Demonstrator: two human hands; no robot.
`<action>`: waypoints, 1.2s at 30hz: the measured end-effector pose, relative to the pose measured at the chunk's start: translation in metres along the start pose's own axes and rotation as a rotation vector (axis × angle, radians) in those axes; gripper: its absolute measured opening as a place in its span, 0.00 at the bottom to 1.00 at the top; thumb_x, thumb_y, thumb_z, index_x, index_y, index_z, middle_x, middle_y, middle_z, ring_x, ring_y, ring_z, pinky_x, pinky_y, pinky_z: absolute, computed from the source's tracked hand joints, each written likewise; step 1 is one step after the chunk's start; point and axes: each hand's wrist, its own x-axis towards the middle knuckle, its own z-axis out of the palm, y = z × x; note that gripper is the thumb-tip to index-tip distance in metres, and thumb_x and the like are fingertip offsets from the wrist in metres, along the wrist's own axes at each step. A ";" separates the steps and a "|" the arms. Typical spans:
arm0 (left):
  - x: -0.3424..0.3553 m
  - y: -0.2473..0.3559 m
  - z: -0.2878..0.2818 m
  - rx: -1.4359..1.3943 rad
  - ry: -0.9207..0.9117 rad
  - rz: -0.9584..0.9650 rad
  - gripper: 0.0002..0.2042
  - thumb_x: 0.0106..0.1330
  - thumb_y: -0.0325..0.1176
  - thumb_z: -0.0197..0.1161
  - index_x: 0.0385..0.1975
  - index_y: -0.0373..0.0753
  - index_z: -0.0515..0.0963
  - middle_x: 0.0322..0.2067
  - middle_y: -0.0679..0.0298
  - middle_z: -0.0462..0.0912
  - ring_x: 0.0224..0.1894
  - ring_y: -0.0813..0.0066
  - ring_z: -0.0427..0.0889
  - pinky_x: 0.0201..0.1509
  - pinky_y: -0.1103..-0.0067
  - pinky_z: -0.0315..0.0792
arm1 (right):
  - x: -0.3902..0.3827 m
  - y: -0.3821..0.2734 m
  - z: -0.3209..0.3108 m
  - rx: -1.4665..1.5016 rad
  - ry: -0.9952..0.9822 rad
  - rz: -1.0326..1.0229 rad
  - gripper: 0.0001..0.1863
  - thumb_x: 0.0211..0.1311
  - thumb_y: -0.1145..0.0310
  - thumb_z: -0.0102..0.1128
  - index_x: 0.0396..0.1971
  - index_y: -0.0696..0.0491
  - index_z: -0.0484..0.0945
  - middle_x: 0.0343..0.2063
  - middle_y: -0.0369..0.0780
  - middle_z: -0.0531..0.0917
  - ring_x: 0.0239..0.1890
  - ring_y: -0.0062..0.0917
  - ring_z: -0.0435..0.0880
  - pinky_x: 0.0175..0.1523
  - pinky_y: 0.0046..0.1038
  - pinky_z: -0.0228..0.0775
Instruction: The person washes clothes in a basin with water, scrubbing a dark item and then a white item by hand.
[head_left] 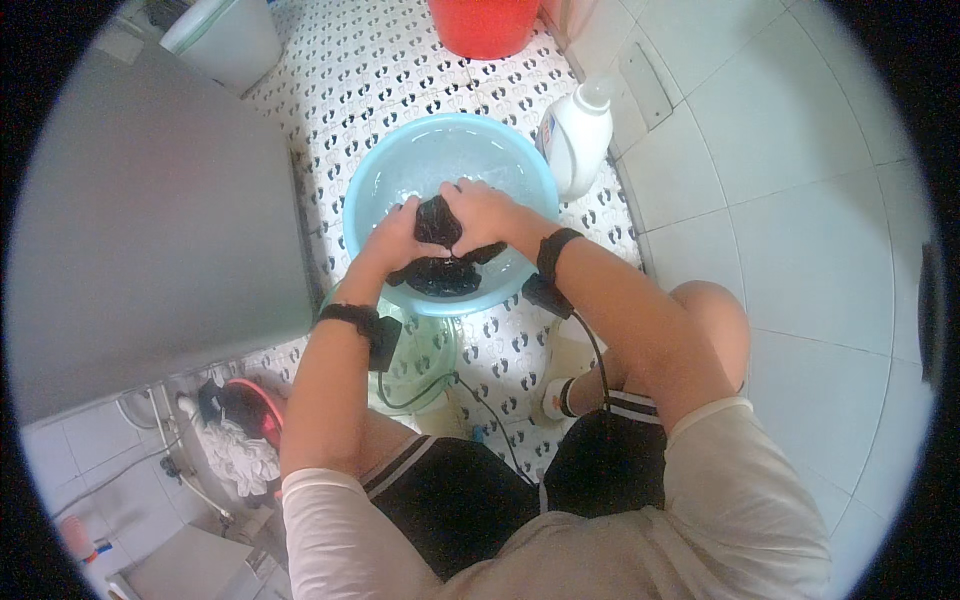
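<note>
A light blue basin point(352, 220) with water in it stands on the floor in front of me. Over it, my left hand point(397, 238) and my right hand point(480, 214) grip a wet black cloth point(438, 222) from both sides. My fingers are closed on the fabric, and the thumbs come near each other at its middle. More of the black fabric bunches below my hands at the basin's near side. What kind of garment or cloth it is, I cannot tell.
A white bottle point(580, 145) stands right of the basin, by the tiled wall point(800, 250). Behind is a red bucket point(487, 25); far left, a white bin point(240, 50). A large grey panel point(150, 230) fills the left. A pale green tub point(425, 350) sits nearer me, beside piled laundry point(238, 455).
</note>
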 end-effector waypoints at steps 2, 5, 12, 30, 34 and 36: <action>-0.001 0.004 -0.017 -0.013 0.108 0.061 0.45 0.43 0.44 0.85 0.60 0.38 0.66 0.54 0.43 0.78 0.58 0.45 0.78 0.62 0.60 0.71 | 0.005 -0.003 -0.014 0.094 0.092 0.021 0.38 0.53 0.48 0.67 0.57 0.57 0.67 0.51 0.56 0.76 0.55 0.54 0.78 0.59 0.49 0.72; -0.014 0.019 -0.015 -0.128 0.108 0.088 0.45 0.41 0.44 0.86 0.60 0.37 0.66 0.52 0.44 0.80 0.57 0.47 0.79 0.60 0.61 0.72 | -0.003 0.002 -0.011 0.182 0.138 0.100 0.36 0.54 0.49 0.66 0.55 0.59 0.68 0.51 0.57 0.76 0.53 0.55 0.78 0.58 0.48 0.72; -0.028 0.014 -0.042 -0.122 0.201 -0.027 0.35 0.48 0.51 0.81 0.48 0.27 0.80 0.42 0.45 0.86 0.46 0.52 0.86 0.55 0.65 0.77 | -0.009 0.011 -0.036 0.160 0.473 -0.159 0.24 0.51 0.55 0.66 0.41 0.58 0.78 0.41 0.52 0.83 0.48 0.51 0.81 0.53 0.50 0.74; -0.031 0.001 0.003 -0.031 0.272 0.055 0.45 0.45 0.55 0.82 0.61 0.35 0.70 0.55 0.44 0.68 0.57 0.45 0.74 0.63 0.63 0.72 | -0.034 0.032 0.005 0.023 0.312 -0.109 0.38 0.38 0.47 0.82 0.50 0.48 0.76 0.58 0.51 0.72 0.57 0.50 0.72 0.55 0.48 0.69; -0.025 -0.008 0.010 0.013 0.185 0.031 0.68 0.36 0.55 0.85 0.78 0.54 0.45 0.67 0.36 0.57 0.71 0.37 0.62 0.71 0.58 0.66 | -0.034 0.019 0.014 -0.017 0.134 0.001 0.70 0.29 0.53 0.86 0.76 0.28 0.48 0.74 0.54 0.51 0.70 0.65 0.58 0.67 0.61 0.62; -0.016 -0.007 0.014 0.024 0.116 -0.009 0.74 0.31 0.55 0.87 0.79 0.60 0.35 0.73 0.30 0.44 0.75 0.35 0.54 0.74 0.57 0.61 | -0.028 0.018 0.017 0.024 0.084 0.008 0.75 0.26 0.60 0.87 0.77 0.22 0.43 0.74 0.55 0.50 0.70 0.68 0.56 0.69 0.62 0.60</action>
